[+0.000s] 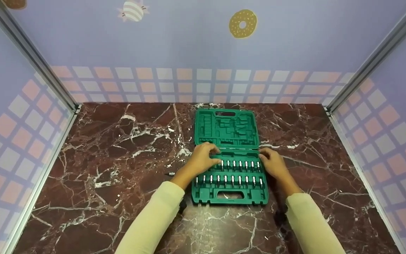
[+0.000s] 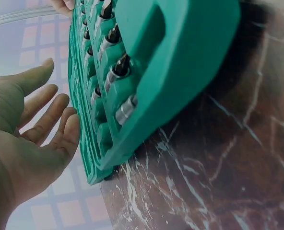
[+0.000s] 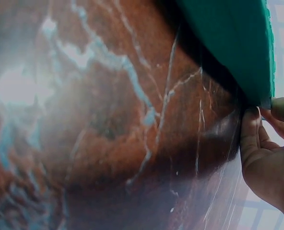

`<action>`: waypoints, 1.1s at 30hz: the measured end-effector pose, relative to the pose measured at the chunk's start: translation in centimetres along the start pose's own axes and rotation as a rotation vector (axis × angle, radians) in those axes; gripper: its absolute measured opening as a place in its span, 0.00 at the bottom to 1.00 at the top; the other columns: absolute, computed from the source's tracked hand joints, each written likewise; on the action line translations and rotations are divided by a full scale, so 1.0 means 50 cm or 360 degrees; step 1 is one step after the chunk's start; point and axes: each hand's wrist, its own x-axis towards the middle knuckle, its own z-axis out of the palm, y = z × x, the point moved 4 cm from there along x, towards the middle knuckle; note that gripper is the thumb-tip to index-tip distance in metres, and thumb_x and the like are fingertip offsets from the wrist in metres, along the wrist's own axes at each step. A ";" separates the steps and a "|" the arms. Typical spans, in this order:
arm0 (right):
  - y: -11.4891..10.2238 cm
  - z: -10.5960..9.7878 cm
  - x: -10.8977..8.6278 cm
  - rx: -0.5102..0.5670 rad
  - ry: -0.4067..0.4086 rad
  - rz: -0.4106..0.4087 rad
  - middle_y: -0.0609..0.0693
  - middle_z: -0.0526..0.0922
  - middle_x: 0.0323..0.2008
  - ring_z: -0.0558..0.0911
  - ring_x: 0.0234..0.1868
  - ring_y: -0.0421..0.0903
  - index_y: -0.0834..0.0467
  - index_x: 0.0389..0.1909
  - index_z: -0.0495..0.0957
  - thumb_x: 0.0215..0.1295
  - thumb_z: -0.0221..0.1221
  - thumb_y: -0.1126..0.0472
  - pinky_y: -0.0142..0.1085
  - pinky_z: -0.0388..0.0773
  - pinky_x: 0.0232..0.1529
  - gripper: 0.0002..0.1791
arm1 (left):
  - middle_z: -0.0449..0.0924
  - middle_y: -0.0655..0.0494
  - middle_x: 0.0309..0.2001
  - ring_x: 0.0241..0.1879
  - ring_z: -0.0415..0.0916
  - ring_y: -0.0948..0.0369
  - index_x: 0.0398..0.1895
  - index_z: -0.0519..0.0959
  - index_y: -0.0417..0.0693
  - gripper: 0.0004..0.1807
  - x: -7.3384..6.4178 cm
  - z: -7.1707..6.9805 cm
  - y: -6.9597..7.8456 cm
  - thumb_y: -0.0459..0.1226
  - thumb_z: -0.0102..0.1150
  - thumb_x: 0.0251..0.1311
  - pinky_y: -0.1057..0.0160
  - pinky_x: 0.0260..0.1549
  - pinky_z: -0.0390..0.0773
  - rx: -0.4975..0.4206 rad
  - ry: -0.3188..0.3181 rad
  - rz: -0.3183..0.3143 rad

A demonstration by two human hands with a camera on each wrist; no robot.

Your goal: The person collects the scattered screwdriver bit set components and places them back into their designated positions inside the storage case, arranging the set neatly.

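Note:
A green socket bit case (image 1: 230,197) lies unfolded, its lid (image 1: 227,128) laid back toward the far wall. Two rows of silver bit sockets (image 1: 232,180) fill the nearer half. Over the left end of the back row is my left hand (image 1: 200,158), thumb and fingers apart. Nothing shows between those fingers (image 2: 43,112) in the left wrist view. My right hand (image 1: 272,163) pinches the case's right edge near the hinge; the right wrist view shows thumb and fingers at that green edge (image 3: 257,72). A single loose bit (image 1: 170,174) lies left of the case, beside my left forearm.
The case rests on a dark red marbled tabletop (image 1: 118,197) with white veins. A patterned back wall (image 1: 196,42) and two side walls with metal edge strips (image 1: 30,46) enclose the table. Moulded recesses cover the inside of the lid.

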 end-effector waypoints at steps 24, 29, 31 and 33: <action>0.002 0.001 0.003 0.0034 0.0001 -0.0020 0.68 0.84 0.53 0.81 0.54 0.64 0.68 0.56 0.80 0.76 0.56 0.65 0.59 0.76 0.57 0.14 | 0.79 0.41 0.61 0.63 0.75 0.41 0.54 0.83 0.41 0.25 -0.090 -0.111 -0.076 0.38 0.78 0.54 0.39 0.65 0.72 0.0049 0.0148 0.0011; 0.001 0.001 0.002 0.0029 0.0006 -0.0031 0.68 0.84 0.53 0.81 0.54 0.64 0.68 0.55 0.80 0.76 0.56 0.65 0.59 0.76 0.57 0.14 | 0.79 0.45 0.62 0.64 0.73 0.43 0.57 0.82 0.45 0.28 -0.114 -0.124 -0.099 0.38 0.79 0.51 0.38 0.68 0.69 0.0101 0.0099 -0.0004; -0.001 0.000 0.001 0.0016 0.0008 -0.0040 0.68 0.84 0.52 0.82 0.54 0.65 0.68 0.55 0.80 0.76 0.56 0.65 0.59 0.76 0.57 0.13 | 0.79 0.48 0.61 0.64 0.73 0.44 0.58 0.81 0.46 0.30 -0.123 -0.128 -0.109 0.38 0.80 0.50 0.38 0.68 0.69 0.0130 0.0068 -0.0020; -0.002 0.000 0.000 0.0005 0.0004 -0.0044 0.68 0.84 0.52 0.82 0.54 0.65 0.67 0.55 0.80 0.76 0.56 0.65 0.59 0.76 0.57 0.13 | 0.77 0.48 0.62 0.66 0.71 0.43 0.59 0.81 0.47 0.32 -0.132 -0.132 -0.120 0.38 0.80 0.48 0.36 0.69 0.67 0.0169 0.0034 -0.0039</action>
